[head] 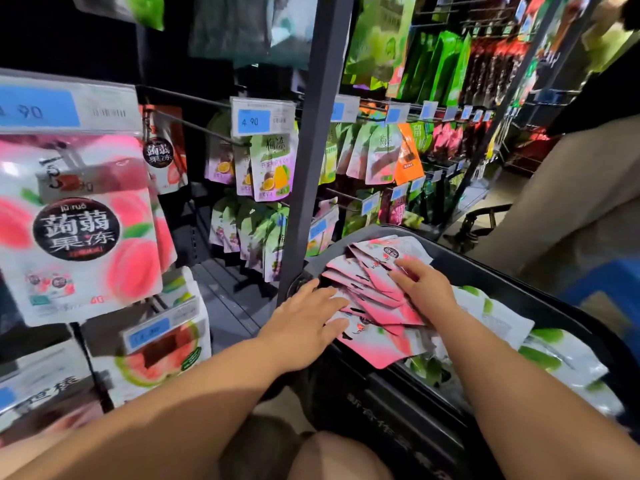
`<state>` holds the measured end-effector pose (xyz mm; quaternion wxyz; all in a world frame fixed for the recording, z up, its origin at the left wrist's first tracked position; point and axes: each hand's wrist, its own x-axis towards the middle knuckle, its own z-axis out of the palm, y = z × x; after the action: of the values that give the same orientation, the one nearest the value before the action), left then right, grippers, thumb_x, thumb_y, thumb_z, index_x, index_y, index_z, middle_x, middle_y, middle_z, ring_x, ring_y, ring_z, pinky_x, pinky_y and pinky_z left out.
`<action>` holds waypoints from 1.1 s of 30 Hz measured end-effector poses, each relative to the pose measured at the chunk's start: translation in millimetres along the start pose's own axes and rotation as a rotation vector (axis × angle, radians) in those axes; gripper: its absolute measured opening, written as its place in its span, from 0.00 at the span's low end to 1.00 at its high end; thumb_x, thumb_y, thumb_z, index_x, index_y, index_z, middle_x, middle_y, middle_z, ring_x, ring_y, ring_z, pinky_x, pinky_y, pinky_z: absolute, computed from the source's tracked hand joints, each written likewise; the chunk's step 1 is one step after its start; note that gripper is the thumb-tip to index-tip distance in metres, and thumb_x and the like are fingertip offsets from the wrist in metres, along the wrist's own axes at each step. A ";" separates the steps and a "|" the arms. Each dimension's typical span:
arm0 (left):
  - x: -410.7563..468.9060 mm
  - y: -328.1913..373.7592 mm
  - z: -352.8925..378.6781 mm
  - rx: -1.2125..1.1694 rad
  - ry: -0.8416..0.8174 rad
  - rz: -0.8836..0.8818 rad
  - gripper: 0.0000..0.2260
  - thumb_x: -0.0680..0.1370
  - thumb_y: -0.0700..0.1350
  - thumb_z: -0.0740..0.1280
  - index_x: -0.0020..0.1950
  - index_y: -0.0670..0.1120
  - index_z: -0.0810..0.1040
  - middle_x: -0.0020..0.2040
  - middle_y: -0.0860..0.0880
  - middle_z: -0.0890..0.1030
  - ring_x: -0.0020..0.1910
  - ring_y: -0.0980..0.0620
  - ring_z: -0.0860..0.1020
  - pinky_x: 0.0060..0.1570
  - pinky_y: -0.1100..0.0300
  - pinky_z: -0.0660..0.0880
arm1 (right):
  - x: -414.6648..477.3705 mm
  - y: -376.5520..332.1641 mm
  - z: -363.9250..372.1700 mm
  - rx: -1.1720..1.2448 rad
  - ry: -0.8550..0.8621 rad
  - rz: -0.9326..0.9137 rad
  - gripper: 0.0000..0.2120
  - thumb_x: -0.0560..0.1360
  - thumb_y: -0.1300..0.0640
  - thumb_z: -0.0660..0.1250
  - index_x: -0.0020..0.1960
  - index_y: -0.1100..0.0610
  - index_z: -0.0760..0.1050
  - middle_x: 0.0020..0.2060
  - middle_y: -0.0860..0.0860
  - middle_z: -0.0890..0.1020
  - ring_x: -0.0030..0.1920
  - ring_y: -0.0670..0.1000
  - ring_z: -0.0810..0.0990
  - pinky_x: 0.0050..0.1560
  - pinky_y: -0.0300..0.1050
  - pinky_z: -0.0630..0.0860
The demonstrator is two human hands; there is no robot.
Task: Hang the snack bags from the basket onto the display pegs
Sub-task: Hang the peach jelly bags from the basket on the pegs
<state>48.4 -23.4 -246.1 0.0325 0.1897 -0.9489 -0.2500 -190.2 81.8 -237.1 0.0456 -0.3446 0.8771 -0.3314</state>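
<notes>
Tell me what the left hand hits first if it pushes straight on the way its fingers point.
The pink snack bags: the left hand points right, across the basket rim, fingertips touching the fanned stack. Beyond them, likely the right hand resting on the same stack.

We read 蒟蒻果冻 on the near-left peach bag (79, 230), 4.90 on the blue price tag (254, 121) farther right, and 梅冻 on the green bag (273, 168) beneath it.

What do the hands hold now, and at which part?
Nothing is gripped: left hand presses the pink bags at their left edge, right hand rests on top.
</notes>
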 end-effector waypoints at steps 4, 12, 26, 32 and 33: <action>2.0 -0.8 -0.4 0.006 0.007 -0.004 0.22 0.84 0.58 0.49 0.78 0.60 0.56 0.79 0.61 0.49 0.77 0.60 0.38 0.74 0.55 0.43 | 0.1 -1.8 5.0 -0.096 0.129 -0.056 0.14 0.82 0.51 0.60 0.56 0.56 0.82 0.52 0.56 0.84 0.54 0.59 0.79 0.46 0.47 0.68; 3.8 -3.4 5.7 -0.022 0.010 -0.007 0.21 0.83 0.59 0.50 0.77 0.61 0.57 0.79 0.62 0.49 0.77 0.61 0.38 0.75 0.53 0.44 | -14.3 -22.1 -15.6 0.233 0.544 -0.221 0.14 0.80 0.53 0.62 0.43 0.60 0.79 0.36 0.49 0.77 0.39 0.51 0.75 0.39 0.44 0.64; 1.8 -4.2 7.9 -0.041 0.016 0.000 0.21 0.83 0.59 0.51 0.77 0.60 0.58 0.79 0.62 0.50 0.77 0.61 0.38 0.75 0.51 0.46 | -20.4 -70.8 -57.4 0.686 0.718 -0.172 0.11 0.81 0.50 0.65 0.40 0.51 0.72 0.35 0.47 0.76 0.37 0.44 0.74 0.39 0.37 0.72; 0.8 -2.6 7.4 -0.040 0.001 0.004 0.21 0.83 0.58 0.51 0.77 0.60 0.57 0.79 0.62 0.49 0.77 0.60 0.38 0.76 0.51 0.47 | -38.0 -69.5 -41.8 0.744 0.636 -0.162 0.14 0.72 0.54 0.76 0.49 0.50 0.72 0.42 0.48 0.81 0.42 0.45 0.81 0.47 0.43 0.78; 0.6 -2.2 6.8 -0.038 -0.004 0.001 0.21 0.83 0.58 0.51 0.77 0.61 0.57 0.79 0.62 0.49 0.77 0.60 0.38 0.76 0.51 0.47 | -40.8 -68.3 -37.5 0.738 0.594 -0.148 0.18 0.69 0.55 0.78 0.52 0.51 0.71 0.45 0.48 0.82 0.44 0.46 0.82 0.48 0.42 0.78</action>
<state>47.6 -22.2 -253.2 0.0343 0.1880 -0.9442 -0.2684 -131.6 91.3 -172.2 -0.1114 -0.2576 0.6491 -0.7070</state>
